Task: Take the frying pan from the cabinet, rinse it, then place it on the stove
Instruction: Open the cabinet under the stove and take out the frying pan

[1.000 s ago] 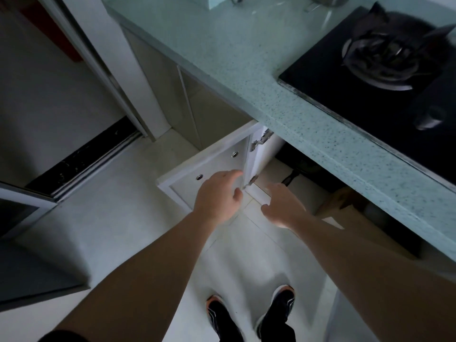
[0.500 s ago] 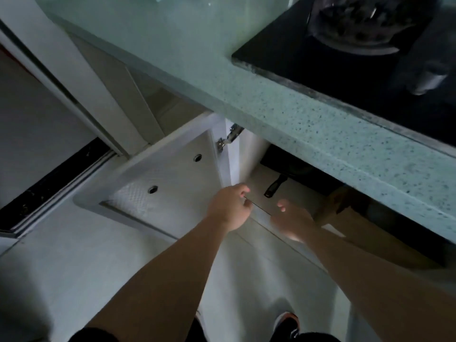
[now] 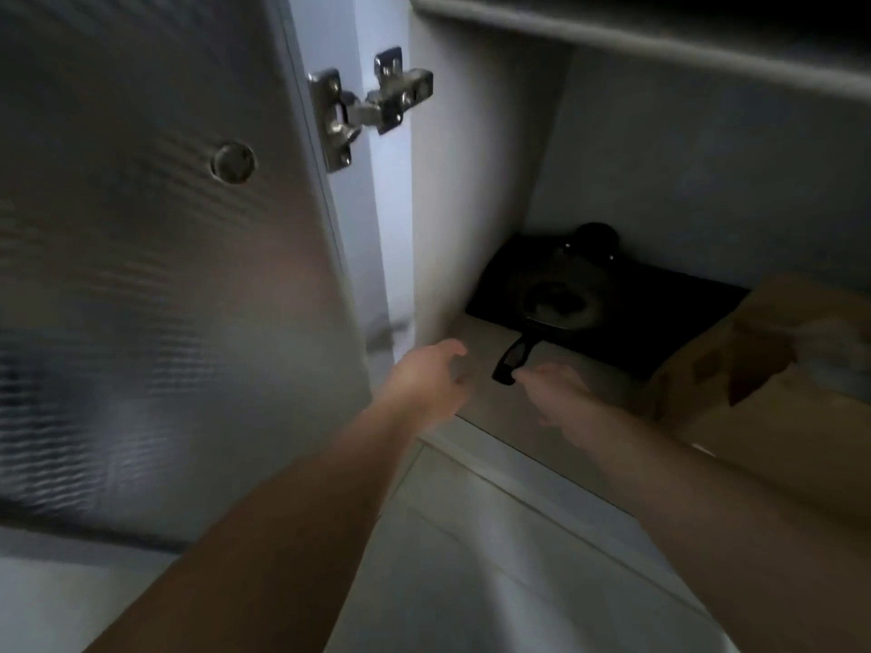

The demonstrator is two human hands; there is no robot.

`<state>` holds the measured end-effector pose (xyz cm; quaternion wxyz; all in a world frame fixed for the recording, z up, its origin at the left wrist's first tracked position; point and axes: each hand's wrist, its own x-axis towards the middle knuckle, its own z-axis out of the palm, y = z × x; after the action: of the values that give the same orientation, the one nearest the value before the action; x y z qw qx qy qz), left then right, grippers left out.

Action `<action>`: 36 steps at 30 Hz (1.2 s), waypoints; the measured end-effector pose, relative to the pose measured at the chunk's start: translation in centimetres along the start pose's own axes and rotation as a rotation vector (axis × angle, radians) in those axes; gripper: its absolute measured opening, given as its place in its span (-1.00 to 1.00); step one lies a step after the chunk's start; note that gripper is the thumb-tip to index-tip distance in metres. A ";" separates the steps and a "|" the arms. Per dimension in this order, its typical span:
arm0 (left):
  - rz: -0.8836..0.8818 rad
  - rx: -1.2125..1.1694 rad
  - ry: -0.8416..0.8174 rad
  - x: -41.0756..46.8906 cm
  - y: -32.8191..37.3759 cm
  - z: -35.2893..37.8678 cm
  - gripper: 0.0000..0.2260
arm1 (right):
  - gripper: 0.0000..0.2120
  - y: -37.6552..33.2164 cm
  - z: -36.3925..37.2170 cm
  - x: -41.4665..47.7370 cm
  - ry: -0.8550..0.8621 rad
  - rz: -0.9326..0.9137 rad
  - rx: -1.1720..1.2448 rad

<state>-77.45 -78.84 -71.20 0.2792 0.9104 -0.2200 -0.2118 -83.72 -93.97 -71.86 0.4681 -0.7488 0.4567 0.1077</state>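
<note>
A small black frying pan (image 3: 558, 306) lies on the cabinet floor (image 3: 476, 337) atop a flat black slab, with its handle (image 3: 513, 358) pointing out toward me. My right hand (image 3: 558, 393) reaches in with fingers apart, its fingertips just at the handle's end, and holds nothing. My left hand (image 3: 431, 379) hovers open to the left of the handle, at the cabinet's front edge. The inside is dim and the pan's far rim is hard to make out.
The cabinet door (image 3: 165, 252) stands swung wide at my left, its metal hinge (image 3: 372, 106) showing. A brown cardboard box (image 3: 763, 369) fills the cabinet's right side. A dark round object (image 3: 596, 238) sits behind the pan. A shelf edge (image 3: 636, 35) runs overhead. Pale floor tiles lie below.
The view has dropped from above the counter to inside the open cabinet. Both hands have moved forward toward the pan's handle; the stove and counter are out of view.
</note>
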 end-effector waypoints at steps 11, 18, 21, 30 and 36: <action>0.127 0.046 0.025 4.4 -3.7 7.1 -0.57 | -0.92 2.0 3.9 9.3 0.004 0.088 0.665; 0.131 -0.004 0.053 5.3 -2.6 7.1 -0.60 | -0.87 2.4 4.0 9.9 -0.028 0.100 0.672; 0.118 -0.034 0.067 5.8 -2.5 7.4 -0.61 | -0.93 3.2 2.6 9.6 -0.057 0.103 0.639; 0.115 0.032 0.043 5.6 -2.5 7.4 -0.58 | -0.78 3.9 1.0 9.2 -0.044 0.165 0.407; 0.139 0.040 0.036 5.7 -2.4 7.5 -0.58 | -0.88 3.8 1.2 10.3 -0.071 0.156 0.410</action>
<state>-75.99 -83.12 -79.81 0.2788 0.9020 -0.2817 -0.1710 -80.59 -99.54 -80.89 0.6164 -0.5962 0.5088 0.0748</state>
